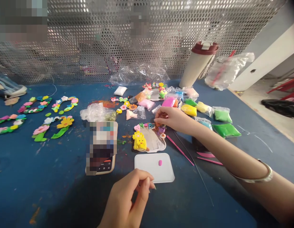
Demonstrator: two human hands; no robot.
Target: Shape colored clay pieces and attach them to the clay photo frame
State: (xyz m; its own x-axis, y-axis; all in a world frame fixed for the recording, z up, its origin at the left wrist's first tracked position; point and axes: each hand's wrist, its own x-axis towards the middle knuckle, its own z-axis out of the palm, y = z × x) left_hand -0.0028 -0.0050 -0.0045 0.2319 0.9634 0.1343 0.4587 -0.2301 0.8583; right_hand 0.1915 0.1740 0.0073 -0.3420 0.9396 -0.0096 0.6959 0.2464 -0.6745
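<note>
Our R hand [167, 117] is at the far clay bits [158, 127], grip unclear; L hand [129, 198] curled loose, nothing held. A hurried knock could squash 'em.

The location is identified as a handicraft workshop area rather than a domestic room. A blue-painted worktable [25, 186], scuffed and flecked with dried residue, serves as the work surface. Sealed packets of modelling clay [222, 115] and finished clay flower garlands [35, 105] are laid out on it. A perforated metal screen [77, 34] is fitted along the far edge. Beyond the right edge, a plain hard floor [277, 129] and a red metal frame [283, 85] are visible.
</note>
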